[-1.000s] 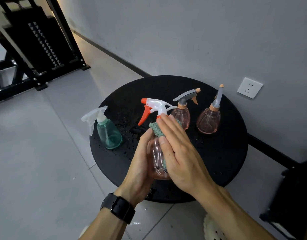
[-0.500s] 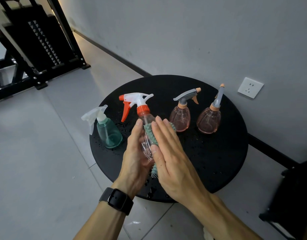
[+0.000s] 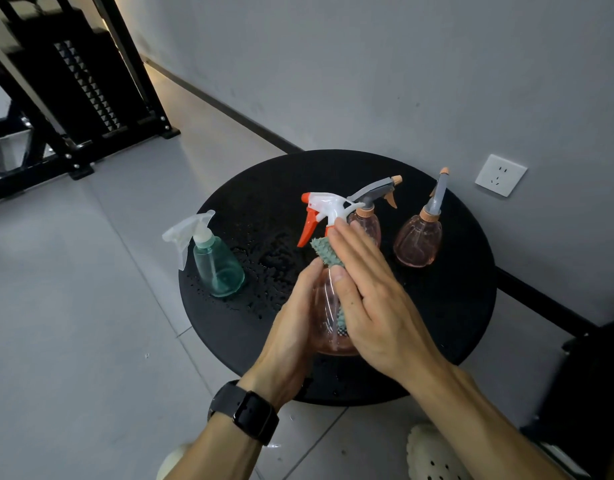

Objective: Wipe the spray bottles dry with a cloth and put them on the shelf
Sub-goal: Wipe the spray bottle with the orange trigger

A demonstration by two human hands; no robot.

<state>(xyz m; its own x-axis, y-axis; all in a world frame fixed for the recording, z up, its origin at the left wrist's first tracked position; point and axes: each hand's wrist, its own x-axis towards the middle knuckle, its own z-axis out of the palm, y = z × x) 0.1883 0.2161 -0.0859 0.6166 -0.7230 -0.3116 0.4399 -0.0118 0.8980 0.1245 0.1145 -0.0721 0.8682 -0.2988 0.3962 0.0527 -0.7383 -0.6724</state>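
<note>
Above a round black table (image 3: 454, 323) I hold a clear pinkish spray bottle (image 3: 328, 320) with a white and orange trigger head. My left hand (image 3: 291, 327) grips its body from the left. With flat fingers, my right hand (image 3: 371, 299) presses a green nubbly cloth (image 3: 324, 252) against the bottle's right side. On the table stand a teal bottle (image 3: 217, 268) at the left and two pink bottles with grey heads, one (image 3: 366, 221) partly behind my fingers, the other (image 3: 418, 244) at the right.
Water drops lie on the table's left half. A black metal shelf frame (image 3: 91, 98) stands at the far left on the tiled floor. A grey wall with a white socket (image 3: 500, 174) runs behind the table. A dark object is at the right edge.
The held bottle has shifted right and nearer me since half a second ago, its trigger head now in front of the middle pink bottle. My right hand slid up the bottle with the cloth.
</note>
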